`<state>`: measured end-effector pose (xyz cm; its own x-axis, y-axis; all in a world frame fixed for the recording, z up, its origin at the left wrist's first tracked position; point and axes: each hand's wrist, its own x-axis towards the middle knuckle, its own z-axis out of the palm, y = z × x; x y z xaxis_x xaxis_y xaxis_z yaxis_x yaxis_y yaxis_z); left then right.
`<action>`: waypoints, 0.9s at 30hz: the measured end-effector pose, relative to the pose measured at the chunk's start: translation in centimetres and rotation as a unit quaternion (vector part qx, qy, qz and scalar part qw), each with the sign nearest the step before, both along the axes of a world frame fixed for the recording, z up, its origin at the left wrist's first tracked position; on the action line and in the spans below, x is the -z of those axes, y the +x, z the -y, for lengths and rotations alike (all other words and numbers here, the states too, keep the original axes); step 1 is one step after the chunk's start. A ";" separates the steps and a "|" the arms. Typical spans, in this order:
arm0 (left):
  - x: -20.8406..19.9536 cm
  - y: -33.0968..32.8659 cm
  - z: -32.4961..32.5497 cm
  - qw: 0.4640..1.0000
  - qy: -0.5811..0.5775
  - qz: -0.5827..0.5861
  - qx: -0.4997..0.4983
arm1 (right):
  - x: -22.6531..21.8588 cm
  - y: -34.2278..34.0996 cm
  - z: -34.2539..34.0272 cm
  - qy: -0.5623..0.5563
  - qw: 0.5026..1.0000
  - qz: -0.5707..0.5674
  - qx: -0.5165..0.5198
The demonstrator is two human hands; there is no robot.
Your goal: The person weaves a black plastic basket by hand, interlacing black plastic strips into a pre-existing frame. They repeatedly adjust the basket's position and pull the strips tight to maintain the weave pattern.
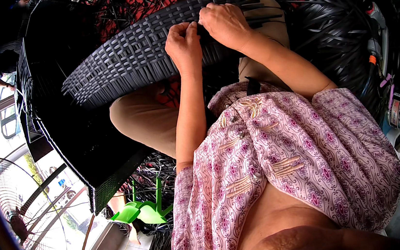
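Across my lap lies a long, curved dark-grey wicker panel [129,54], woven from flat plastic strips. At its right end, loose strip ends [267,19] stick out past the weave. My left hand [184,46] is closed in a pinch at the panel, thumb and forefinger together on a dark weaving strip. Right beside it, my right hand [226,22] is closed too, its fingertips pinching the strip at the weave. The two sets of fingertips nearly meet, and they cover most of the piece between them.
A large heap of loose black strips [326,28] lies to the right, beside a tool with an orange collar [372,60]. Black woven furniture [46,126] stands at the left, with a fan [20,227] beyond it. A green plastic object [146,212] sits at lower left.
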<state>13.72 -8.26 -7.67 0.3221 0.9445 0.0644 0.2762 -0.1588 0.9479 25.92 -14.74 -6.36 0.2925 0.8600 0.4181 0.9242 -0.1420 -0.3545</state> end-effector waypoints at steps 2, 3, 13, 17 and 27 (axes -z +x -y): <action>-0.2 -0.5 -0.1 0.998 -0.034 0.055 0.006 | -0.5 -0.3 0.2 -0.023 1.000 -0.016 -0.015; 0.0 -1.2 -0.3 0.996 -0.035 0.080 -0.014 | -0.7 -0.6 0.4 0.021 1.000 -0.011 -0.017; -7.6 -7.0 -0.5 0.968 0.044 0.242 -0.041 | -3.6 -2.2 -2.0 0.194 0.936 -0.190 -0.223; -7.8 -6.4 -0.5 0.962 -0.002 0.269 0.036 | -4.7 -2.2 -2.0 0.112 0.900 -0.340 -0.247; -1.4 -2.5 -2.3 0.934 0.218 -0.281 -0.020 | -0.5 -0.7 -1.0 0.106 0.971 -0.205 -0.063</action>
<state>11.20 -6.00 -6.27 0.3852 0.8804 0.2765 0.7252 -0.4741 0.4993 25.22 -13.77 -5.83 0.3700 0.8070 0.4603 0.7048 0.0789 -0.7050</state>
